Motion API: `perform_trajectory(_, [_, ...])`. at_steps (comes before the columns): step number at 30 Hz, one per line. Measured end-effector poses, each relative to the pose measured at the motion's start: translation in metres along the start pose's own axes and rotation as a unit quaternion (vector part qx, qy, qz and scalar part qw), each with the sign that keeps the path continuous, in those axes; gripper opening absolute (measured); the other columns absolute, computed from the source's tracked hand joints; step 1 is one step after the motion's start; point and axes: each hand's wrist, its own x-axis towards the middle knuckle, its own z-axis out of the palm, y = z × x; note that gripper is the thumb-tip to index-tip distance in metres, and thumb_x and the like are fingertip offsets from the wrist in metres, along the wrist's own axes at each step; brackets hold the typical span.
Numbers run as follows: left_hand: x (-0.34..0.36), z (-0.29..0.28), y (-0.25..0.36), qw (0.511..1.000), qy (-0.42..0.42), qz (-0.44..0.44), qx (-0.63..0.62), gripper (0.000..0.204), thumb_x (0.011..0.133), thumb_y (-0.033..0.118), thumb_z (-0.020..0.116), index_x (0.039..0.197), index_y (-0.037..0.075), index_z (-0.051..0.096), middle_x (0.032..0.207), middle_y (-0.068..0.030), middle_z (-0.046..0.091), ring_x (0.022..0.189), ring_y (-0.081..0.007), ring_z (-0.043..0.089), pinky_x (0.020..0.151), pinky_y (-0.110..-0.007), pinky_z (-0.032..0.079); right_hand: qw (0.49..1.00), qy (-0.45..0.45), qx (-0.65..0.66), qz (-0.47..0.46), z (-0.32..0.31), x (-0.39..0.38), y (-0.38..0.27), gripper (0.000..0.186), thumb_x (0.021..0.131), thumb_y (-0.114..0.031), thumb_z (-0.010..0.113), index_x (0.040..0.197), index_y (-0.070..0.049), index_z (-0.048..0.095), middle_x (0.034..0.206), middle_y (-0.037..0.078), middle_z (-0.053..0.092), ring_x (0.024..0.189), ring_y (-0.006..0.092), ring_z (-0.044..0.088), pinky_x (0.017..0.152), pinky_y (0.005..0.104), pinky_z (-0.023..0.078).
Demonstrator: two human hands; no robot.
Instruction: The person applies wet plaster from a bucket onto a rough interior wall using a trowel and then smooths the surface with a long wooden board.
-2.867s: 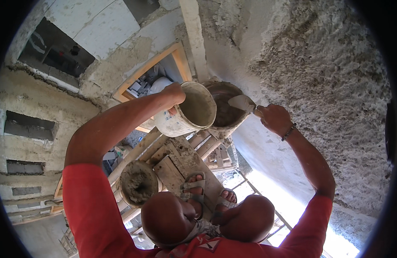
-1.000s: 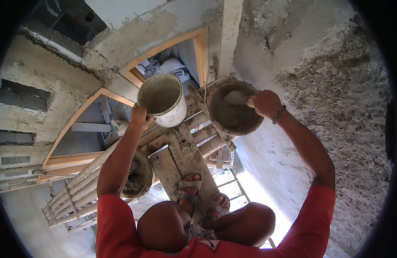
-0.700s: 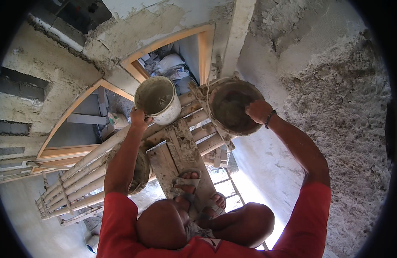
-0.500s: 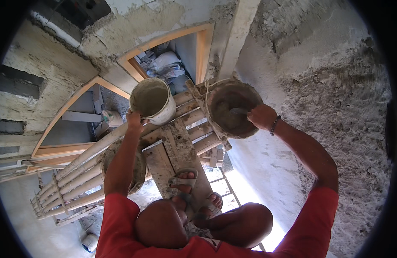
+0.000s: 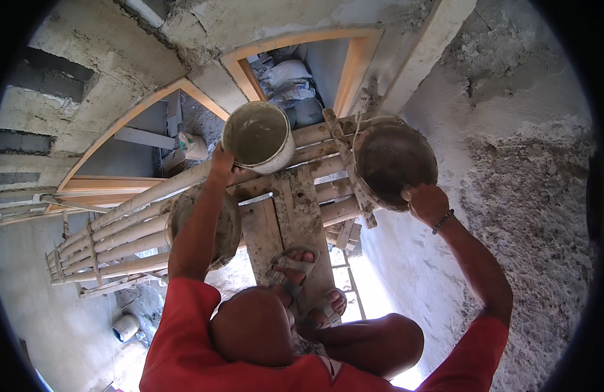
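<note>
My left hand is closed on the near rim of a pale, mortar-smeared bucket, which is tilted so its grey-coated inside shows. My right hand is closed at the lower right rim of a dark, mortar-crusted bucket with a thin handle. In that hand is a trowel, its blade hidden now. Under my left forearm another crusted bucket is partly covered.
My sandalled feet rest on mortar-stained planks laid over bamboo poles. A ladder shows below a gap. Rough plastered wall rises on the right; wood-framed arched openings stand ahead.
The whole view has shifted, so the buckets and planks appear farther right. My right hand is lower against the dark bucket's rim, and the pale trowel blade no longer shows. My left hand keeps its hold.
</note>
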Motion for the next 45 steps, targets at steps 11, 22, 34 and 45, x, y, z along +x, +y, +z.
perform_trajectory(11, [0.017,-0.044,0.009,0.990,0.002,0.012,0.137,0.039,0.085,0.004,0.046,0.123,0.011,0.056,0.075,-0.0113,0.062,0.038,-0.0163,0.050,0.030,-0.029,0.036,0.996,0.072,-0.043,0.027,-0.029,0.023,0.031,0.012,0.085,-0.015,0.056,0.088,-0.013,0.068,0.075,0.009,0.067,0.073,0.0265,0.068,0.066,0.0407,0.054])
perform_trajectory(22, [0.007,-0.032,0.010,0.698,0.238,0.465,0.490,0.051,0.091,0.024,0.062,0.131,-0.003,0.046,0.129,-0.0243,0.055,0.105,-0.0356,0.061,0.089,-0.047,0.050,0.999,-0.028,-0.020,-0.023,-0.058,0.001,0.014,0.016,0.088,-0.016,0.055,0.087,-0.011,0.070,0.075,0.011,0.068,0.076,0.0283,0.069,0.068,0.0430,0.056])
perform_trajectory(34, [-0.145,0.237,-0.084,0.903,-0.374,-0.212,-0.021,0.082,0.087,0.030,0.072,0.146,-0.001,0.024,0.140,-0.0270,0.043,0.119,-0.0432,0.053,0.094,-0.058,0.049,0.999,-0.024,-0.045,0.001,-0.022,0.028,0.018,0.013,0.083,-0.018,0.059,0.085,-0.017,0.071,0.076,0.009,0.068,0.077,0.0268,0.069,0.068,0.0408,0.056])
perform_trajectory(45, [-0.134,0.297,-0.136,0.944,-0.234,-0.160,-0.170,0.039,0.076,-0.004,0.056,0.113,-0.009,0.044,0.097,-0.0188,0.057,0.079,-0.0367,0.067,0.070,-0.055,0.061,0.983,0.141,-0.112,0.048,-0.045,0.056,0.035,0.015,0.085,-0.015,0.055,0.088,-0.016,0.070,0.072,0.011,0.065,0.070,0.0273,0.066,0.064,0.0398,0.051])
